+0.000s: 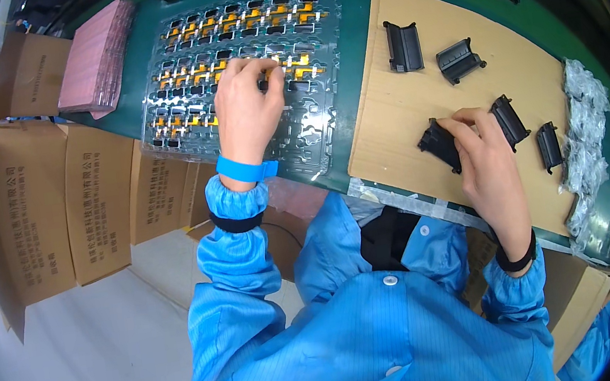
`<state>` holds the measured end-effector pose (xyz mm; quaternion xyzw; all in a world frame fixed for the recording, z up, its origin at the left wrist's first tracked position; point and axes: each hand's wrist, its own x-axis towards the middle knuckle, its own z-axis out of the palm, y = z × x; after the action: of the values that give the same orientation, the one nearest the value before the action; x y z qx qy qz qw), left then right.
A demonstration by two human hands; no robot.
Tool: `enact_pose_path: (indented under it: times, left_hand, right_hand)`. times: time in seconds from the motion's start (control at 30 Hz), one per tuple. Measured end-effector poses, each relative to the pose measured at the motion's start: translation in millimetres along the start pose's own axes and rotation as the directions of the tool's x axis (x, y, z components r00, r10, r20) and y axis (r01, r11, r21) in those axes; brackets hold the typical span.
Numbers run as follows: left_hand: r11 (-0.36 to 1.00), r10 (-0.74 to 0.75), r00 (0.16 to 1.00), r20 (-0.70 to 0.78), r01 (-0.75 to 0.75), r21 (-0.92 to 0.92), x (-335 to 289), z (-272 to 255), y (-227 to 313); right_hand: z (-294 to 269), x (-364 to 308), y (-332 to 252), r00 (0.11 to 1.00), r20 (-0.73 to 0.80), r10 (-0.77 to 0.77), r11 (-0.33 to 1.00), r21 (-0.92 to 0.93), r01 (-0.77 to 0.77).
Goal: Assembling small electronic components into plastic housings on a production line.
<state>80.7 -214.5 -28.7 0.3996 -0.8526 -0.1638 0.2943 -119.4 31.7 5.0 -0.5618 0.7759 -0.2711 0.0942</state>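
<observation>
At the right of the frame, five black housings (403, 46) on a tan cardboard sheet (386, 132): elongated, with small lugs at the ends, the upper two showing trough-like hollows. At the fingertips of the right hand (489, 157), the left one of the lower three, tilted and partly covered; just right of the same hand, another, at a slant. In the upper middle, a clear tray (305, 132) with rows of small modules (228, 23), black with orange-yellow and silvery parts. Over the tray's middle, the left hand (249, 101), fingers bent, thumb and forefinger at a small dark piece (263, 84). Hands well apart from each other; whether clamped or merely touching, cannot tell from this angle. Under tray and sheet, a green surface (354, 43). In the upper left, a pink wrapped stack (97, 60).
</observation>
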Motion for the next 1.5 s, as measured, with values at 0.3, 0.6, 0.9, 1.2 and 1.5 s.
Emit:
enact_pose_path:
  times: [0.3,0.6,0.9,1.2,1.5]
  left_hand:
    - [0.945,0.046,0.998,0.053,-0.061,0.322,4,9,7]
    - [0.998,-0.028,1.000,-0.005,0.028,0.063,-6,-35,-12]
    - [0.967,-0.138,0.979,-0.148,0.165,0.192,-58,-68,-62]
    - [0.901,-0.140,0.986,-0.086,0.163,0.401,-47,-55,-62]
    - [0.816,-0.133,0.986,-0.103,0.168,0.553,-48,-50,-61]
  right_hand:
    - [2,-12,-3,0.999,0.047,-0.005,0.994,-0.113,0.011]
    - [5,-17,2,0.998,0.058,0.012,1.000,-0.026,-0.011]
    - [5,-16,0,0.999,0.029,0.021,0.999,-0.030,-0.020]
    - [9,-15,-7,0.999,0.007,0.035,0.996,-0.079,-0.035]
    - [11,-16,-7,0.999,0.004,0.054,0.995,-0.080,-0.053]
